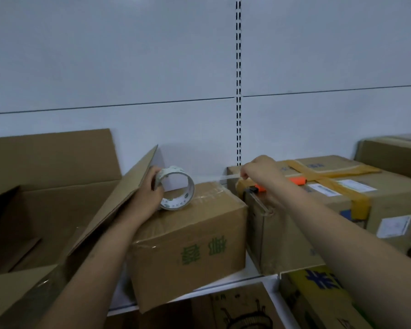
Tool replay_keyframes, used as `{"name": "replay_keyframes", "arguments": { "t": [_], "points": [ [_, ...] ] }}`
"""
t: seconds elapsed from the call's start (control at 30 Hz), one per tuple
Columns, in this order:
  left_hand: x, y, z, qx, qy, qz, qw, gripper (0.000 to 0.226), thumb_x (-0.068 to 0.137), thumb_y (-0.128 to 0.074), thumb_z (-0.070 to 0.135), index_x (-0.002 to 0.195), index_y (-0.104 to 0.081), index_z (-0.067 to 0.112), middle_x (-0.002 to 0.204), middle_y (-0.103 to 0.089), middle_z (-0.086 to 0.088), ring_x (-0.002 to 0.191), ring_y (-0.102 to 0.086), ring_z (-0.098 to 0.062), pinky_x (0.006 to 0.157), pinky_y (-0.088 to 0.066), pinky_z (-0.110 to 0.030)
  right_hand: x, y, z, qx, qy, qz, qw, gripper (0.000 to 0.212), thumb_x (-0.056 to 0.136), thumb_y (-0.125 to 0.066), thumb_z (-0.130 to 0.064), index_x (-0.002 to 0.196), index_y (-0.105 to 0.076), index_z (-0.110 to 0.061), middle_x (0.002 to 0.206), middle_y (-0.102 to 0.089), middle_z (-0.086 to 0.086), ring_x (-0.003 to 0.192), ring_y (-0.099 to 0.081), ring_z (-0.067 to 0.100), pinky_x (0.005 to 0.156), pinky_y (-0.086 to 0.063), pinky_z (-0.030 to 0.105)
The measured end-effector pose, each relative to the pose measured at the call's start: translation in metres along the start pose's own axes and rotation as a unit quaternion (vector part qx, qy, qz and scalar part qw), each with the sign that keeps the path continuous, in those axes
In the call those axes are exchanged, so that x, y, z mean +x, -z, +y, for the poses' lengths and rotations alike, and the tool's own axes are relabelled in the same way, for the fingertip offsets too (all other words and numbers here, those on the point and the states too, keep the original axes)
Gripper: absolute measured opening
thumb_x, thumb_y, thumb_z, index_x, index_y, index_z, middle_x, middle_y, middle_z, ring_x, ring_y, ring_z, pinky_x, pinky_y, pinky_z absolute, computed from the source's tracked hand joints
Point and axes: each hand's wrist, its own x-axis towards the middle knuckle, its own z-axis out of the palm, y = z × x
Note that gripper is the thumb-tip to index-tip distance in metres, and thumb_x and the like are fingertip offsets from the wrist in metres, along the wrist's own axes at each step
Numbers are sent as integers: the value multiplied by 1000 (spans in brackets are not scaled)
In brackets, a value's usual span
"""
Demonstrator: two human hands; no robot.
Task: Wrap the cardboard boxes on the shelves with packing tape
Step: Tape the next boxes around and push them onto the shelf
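Clear packing tape (230, 177) runs taut between the two hands above a closed cardboard box (188, 241) that sits on the white shelf (254, 279) at about six o'clock in the view. The left hand (150, 193) grips the tape roll (177, 188), fingers curled round its rim and through the core at the nine o'clock side, holding the roll upright on its edge with its lower rim touching the box top. The right hand (259, 172), at about three o'clock from the roll, pinches the free end of the tape between thumb and fingertips; the remaining fingers are curled down, and the exact pinch point is blurred.

Just beyond the right wrist lies an orange utility knife (282, 184) on a second box (342, 198) bound with yellowish tape; the forearm hides the middle of the knife, so only its black tip and orange tail show. White labels on that box are too small to read. Green printing on the front of the near box appears upside down.

At nine o'clock an open cardboard carton (45, 198) stands with flaps raised, one flap leaning against the left wrist; its inside is dark and cut off by the frame edge. Another taped box (394, 157) at two o'clock is cropped. Below the shelf edge, printed cartons (318, 302) are only partly visible. Behind everything stands a grey back panel (105, 67) with a slotted upright (238, 79).
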Motion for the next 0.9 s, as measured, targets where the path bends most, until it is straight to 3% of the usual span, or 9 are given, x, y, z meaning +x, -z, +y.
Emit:
{"name": "replay_keyframes", "arguments": {
  "t": [0.1,0.17,0.23,0.33,0.5,0.67,0.83,0.9],
  "points": [
    [0,-9,-4,-31,45,-27,998,9,98,-46,1,107,-49,-2,97,-48,-16,90,-50,-22,79,-38,-22,2,-8,17,-52,17,8,998,20,79,-61,-22,66,-59,-7,67,-58,9,71,-59,30,61,-43,34],
    [-2,-10,1,-34,49,-27,998,7,98,-45,-1,95,-43,5,85,-43,-3,78,-44,-14,62,-34,-10,2,-13,23,-106,36,11,994,27,84,-57,-27,63,-54,-12,71,-57,8,78,-59,31,62,-39,33],
    [-3,-10,3,-44,44,-16,998,8,99,-43,2,92,-44,6,84,-48,-3,76,-46,-13,56,-33,-8,3,-19,28,-140,63,15,988,26,84,-59,-30,64,-57,-12,76,-62,6,84,-61,30,65,-41,33],
    [-5,-7,4,-48,40,4,998,11,100,-45,8,96,-49,-2,91,-56,-17,87,-53,-26,64,-34,-18,7,-24,32,-168,97,22,981,23,80,-62,-32,74,-68,-11,80,-68,4,84,-62,25,70,-47,34],
    [-9,-4,5,-32,44,29,998,16,100,-47,16,92,-54,4,94,-63,-16,89,-58,-29,67,-36,-31,10,-31,34,-247,139,26,959,21,83,-62,-40,73,-74,-25,95,-73,-5,95,-61,20,76,-45,30],
    [-10,-3,8,-20,53,34,998,12,99,-48,16,93,-54,7,93,-65,-15,87,-58,-31,65,-36,-33,7,-34,32,-314,170,18,934,21,87,-63,-48,86,-74,-30,103,-61,-1,110,-52,23,96,-34,36],
    [-12,-1,11,-28,66,25,997,6,96,-48,14,94,-53,13,95,-65,-14,86,-58,-31,66,-36,-35,5,-34,29,-343,209,-7,916,21,89,-60,-52,95,-71,-35,103,-37,-4,107,-48,23,83,-24,36],
    [-13,-1,15,-33,76,22,996,9,97,-45,13,99,-54,10,94,-66,-12,81,-57,-26,64,-35,-33,2,-35,29,-378,214,13,901,26,88,-61,-40,112,-64,-30,111,-37,1,107,-47,26,86,-28,37]
  ]
}}
